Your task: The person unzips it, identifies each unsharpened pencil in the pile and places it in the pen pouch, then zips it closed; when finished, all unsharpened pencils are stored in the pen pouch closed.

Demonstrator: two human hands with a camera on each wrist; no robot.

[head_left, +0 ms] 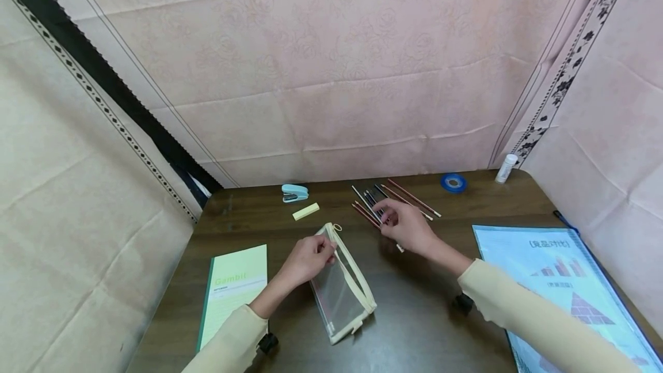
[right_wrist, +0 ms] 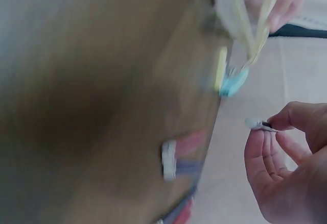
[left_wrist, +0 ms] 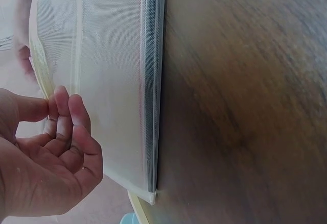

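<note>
A see-through mesh zip pouch (head_left: 336, 298) with cream trim stands on the table, its zipped mouth gaping. My left hand (head_left: 309, 259) pinches the cream rim of that mouth between thumb and fingers, as the left wrist view shows. My right hand (head_left: 406, 226) is over the near side of a loose group of pencils (head_left: 412, 199), dark red and black. Between its thumb and fingertips it pinches a thin pencil (right_wrist: 260, 125) with a whitish end and a dark body. Most of that pencil is hidden by the fingers.
A light blue stapler (head_left: 294, 193) and a pale yellow eraser (head_left: 305, 211) lie behind the pouch. Blue tape (head_left: 453, 182) and a white bottle (head_left: 506, 168) are at the back right. A green notebook (head_left: 238, 284) lies left, a blue folder (head_left: 559, 269) right. Cloth walls surround the table.
</note>
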